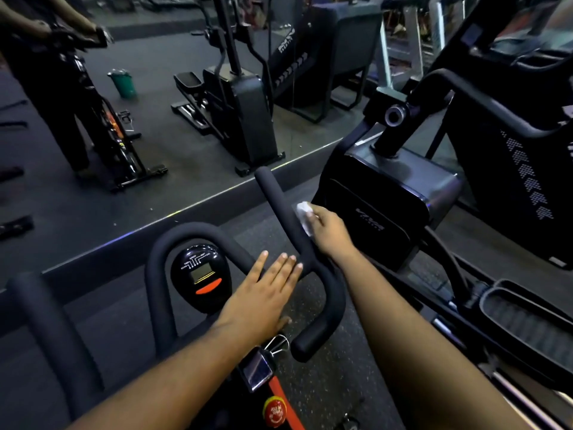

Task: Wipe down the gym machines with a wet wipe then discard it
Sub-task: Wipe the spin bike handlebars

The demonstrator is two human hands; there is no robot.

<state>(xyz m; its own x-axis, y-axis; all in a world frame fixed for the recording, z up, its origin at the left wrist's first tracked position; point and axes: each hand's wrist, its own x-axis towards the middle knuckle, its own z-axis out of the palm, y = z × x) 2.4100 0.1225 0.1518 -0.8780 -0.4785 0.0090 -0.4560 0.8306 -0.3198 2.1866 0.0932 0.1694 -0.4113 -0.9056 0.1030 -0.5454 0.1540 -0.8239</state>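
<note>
Two hands work at an exercise bike's black handlebar (280,209). The right hand (328,231) grips a crumpled white wipe (304,214), pressing it against the right side of the upright bar, about halfway up. The left hand (266,293) lies flat, fingers straight and together, fingertips touching the bar just below the right hand. Left of the left hand sits the bike's small display (201,276). Beyond both hands a mirror (155,144) shows a green bin (123,83).
</note>
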